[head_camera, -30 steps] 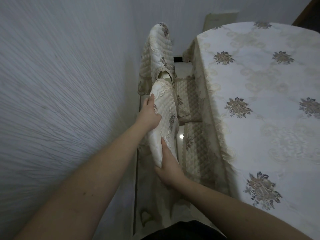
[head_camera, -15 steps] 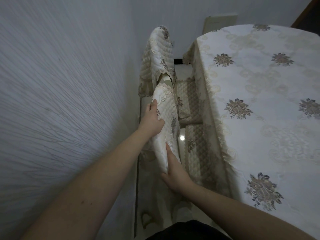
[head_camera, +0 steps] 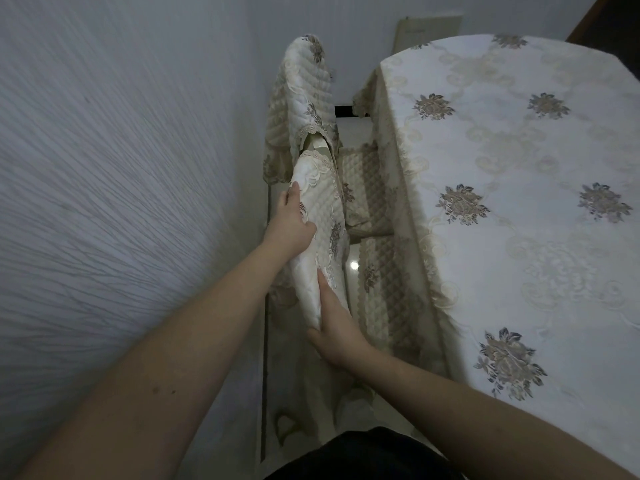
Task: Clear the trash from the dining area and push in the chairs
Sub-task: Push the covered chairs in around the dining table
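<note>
Two dining chairs in cream quilted covers stand in the narrow gap between the wall and the table. The near chair's backrest [head_camera: 320, 216] is held at both ends. My left hand [head_camera: 290, 223] grips its far, wall-side edge, thumb on top. At the near end my right hand [head_camera: 334, 330] holds the backrest, fingers along its side. Its quilted seat [head_camera: 384, 289] reaches under the tablecloth. The far chair [head_camera: 308, 91] stands just beyond, its seat [head_camera: 365, 192] also partly under the cloth.
The dining table [head_camera: 519, 209], draped in a white floral cloth, fills the right side. A textured grey wall [head_camera: 121, 202] runs close along the left. Glossy floor [head_camera: 353, 265] shows between the seats. A pale panel [head_camera: 429, 29] leans on the far wall.
Both hands and the near chair's backrest sit slightly lower and nearer in view than a second ago. The grips are unchanged; the far chair has not moved.
</note>
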Motion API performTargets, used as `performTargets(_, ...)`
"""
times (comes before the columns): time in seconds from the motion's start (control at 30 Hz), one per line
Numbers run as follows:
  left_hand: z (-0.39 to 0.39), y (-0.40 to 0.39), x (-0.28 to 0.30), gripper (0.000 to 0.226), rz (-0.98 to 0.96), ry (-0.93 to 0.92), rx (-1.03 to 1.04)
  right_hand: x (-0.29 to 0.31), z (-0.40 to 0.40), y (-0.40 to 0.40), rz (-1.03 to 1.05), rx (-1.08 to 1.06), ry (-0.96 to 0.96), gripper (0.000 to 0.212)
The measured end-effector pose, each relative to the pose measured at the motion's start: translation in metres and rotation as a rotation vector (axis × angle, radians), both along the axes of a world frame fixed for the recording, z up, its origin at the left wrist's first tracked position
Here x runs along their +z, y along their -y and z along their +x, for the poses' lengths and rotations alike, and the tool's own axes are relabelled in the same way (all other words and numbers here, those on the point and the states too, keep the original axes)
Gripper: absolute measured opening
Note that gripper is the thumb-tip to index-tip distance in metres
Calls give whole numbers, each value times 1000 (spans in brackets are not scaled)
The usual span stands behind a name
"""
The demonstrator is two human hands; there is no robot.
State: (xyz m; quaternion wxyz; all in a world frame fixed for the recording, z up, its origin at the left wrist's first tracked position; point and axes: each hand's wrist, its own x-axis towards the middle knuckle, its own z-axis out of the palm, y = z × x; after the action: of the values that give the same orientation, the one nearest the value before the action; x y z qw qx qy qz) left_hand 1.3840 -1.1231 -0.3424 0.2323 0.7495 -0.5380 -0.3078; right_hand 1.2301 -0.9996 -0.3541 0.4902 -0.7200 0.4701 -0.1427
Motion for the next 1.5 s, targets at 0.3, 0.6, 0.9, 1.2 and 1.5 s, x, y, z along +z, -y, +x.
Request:
performTargets(0.3,-1,2,-4,83,6,101,-4,-4,-8,7,27,54,-62,102)
performTargets(0.6,-7,-1,-4,67,-126,224,71,-4,-26,25,31,228,-111,107)
performTargets(0.9,-15,-6,4,50,-176,523,112,-1,-50,31,95,278,-153,83)
performTargets(1.2,-46,-59,-5,54,-73,641,5,8,-114,9,97,102,-313,64)
performTargets(1.5,-98,-194,-22,55,-62,703,-312,20,-167,-75,-217,-1,-603,65)
